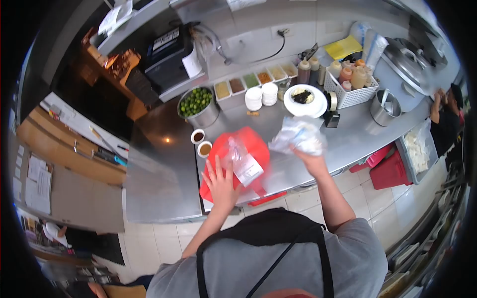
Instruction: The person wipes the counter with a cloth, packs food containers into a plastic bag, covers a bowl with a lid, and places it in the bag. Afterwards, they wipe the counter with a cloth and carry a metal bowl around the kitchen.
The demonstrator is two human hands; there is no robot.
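Black apron (268,226) foremost, left grip (221,185) splays on a red bag (256,141) beside an unreadable label (249,172), right grip (309,157) clutching plastic (298,135).

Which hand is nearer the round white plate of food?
Right. The right hand, at a whitish plastic bag, is in front of the plate; the left hand is farther off, over the red plastic bag.

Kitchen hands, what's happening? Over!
Left hand spread over red plastic bag. Right hand gripping crinkled translucent plastic bag. Two round white sauce cups close by.
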